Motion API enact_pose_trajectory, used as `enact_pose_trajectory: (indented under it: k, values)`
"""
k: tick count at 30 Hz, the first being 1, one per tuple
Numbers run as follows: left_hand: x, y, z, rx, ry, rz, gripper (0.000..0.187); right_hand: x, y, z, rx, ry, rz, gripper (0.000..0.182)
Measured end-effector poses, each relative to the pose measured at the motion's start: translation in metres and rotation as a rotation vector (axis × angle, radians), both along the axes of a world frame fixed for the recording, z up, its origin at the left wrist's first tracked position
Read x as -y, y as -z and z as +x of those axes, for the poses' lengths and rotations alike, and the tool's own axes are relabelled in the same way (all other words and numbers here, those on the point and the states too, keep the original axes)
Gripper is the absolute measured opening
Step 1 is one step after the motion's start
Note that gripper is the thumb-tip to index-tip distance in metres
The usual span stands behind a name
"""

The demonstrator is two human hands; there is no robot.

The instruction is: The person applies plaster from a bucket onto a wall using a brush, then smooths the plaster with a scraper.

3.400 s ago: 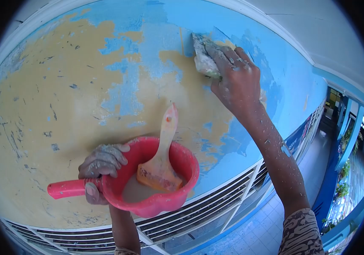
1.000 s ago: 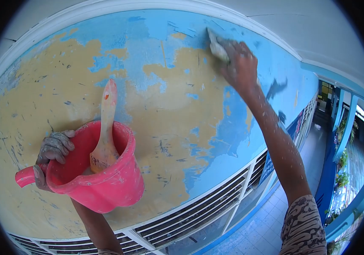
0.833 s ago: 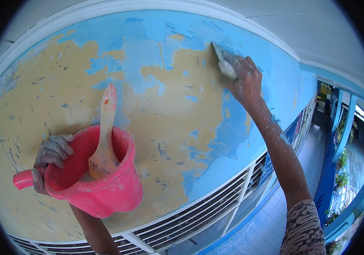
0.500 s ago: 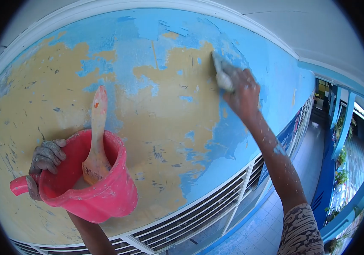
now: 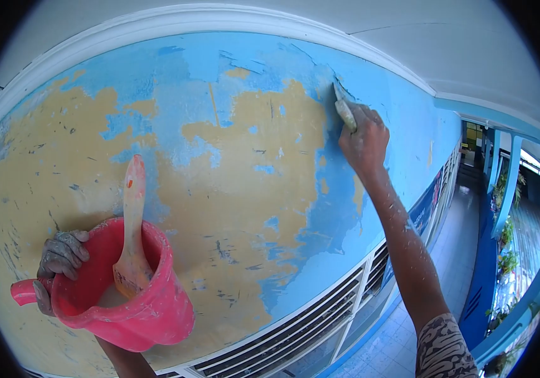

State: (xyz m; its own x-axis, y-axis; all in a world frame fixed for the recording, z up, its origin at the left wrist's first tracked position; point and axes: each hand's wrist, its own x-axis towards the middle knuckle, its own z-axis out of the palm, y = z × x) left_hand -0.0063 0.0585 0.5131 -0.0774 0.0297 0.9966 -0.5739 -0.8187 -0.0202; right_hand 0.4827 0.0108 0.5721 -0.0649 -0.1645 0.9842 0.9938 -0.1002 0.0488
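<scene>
My right hand (image 5: 366,140) is closed around the pale handle of a scraper (image 5: 345,111). Its blade tip meets the blue paint near the top right of the wall (image 5: 245,164), beside a lifted paint edge. At lower left my left hand (image 5: 63,257) grips a pink pitcher (image 5: 137,318) by its rim and handle, its fingers coated in grey-white residue. A wide paintbrush (image 5: 134,214) leans upright inside, bristles down against the inner wall. Some whitish liquid shows at the pitcher's bottom. Tan patches show across the wall where blue paint is gone.
White moulding (image 5: 232,17) runs along the top of the wall under the ceiling. Below are louvred windows (image 5: 289,334). To the right a tiled walkway (image 5: 456,233) recedes past blue posts (image 5: 507,179) and green plants (image 5: 507,261).
The scraper and my right hand have moved slightly right along the wall, and the blade is now angled more edge-on. The view has tilted up a little, with the pitcher lower in it.
</scene>
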Motion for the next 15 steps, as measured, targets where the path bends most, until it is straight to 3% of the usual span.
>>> enact_pose_trajectory:
  k: [1, 2, 4, 10, 12, 15]
  values:
    - [0.002, 0.001, 0.001, 0.000, 0.003, -0.009, 0.048, 0.002, 0.010, -0.008, -0.006, -0.023, -0.001, 0.041]
    - [0.003, 0.001, 0.002, 0.015, 0.006, -0.047, 0.048, 0.001, 0.045, -0.015, 0.018, 0.003, -0.091, 0.063]
    - [0.005, 0.002, 0.003, 0.035, 0.008, -0.080, 0.048, 0.012, 0.108, -0.035, 0.175, -0.095, -0.224, 0.079]
    - [0.006, 0.001, 0.007, 0.016, 0.001, -0.042, 0.047, 0.012, 0.086, -0.030, 0.109, -0.111, -0.157, 0.073]
    - [0.014, 0.001, 0.013, 0.109, 0.046, -0.151, 0.048, 0.015, 0.093, -0.039, 0.064, -0.099, -0.178, 0.073]
    - [0.003, 0.002, 0.001, 0.030, -0.008, -0.078, 0.048, 0.018, 0.128, -0.055, 0.127, -0.140, -0.203, 0.078]
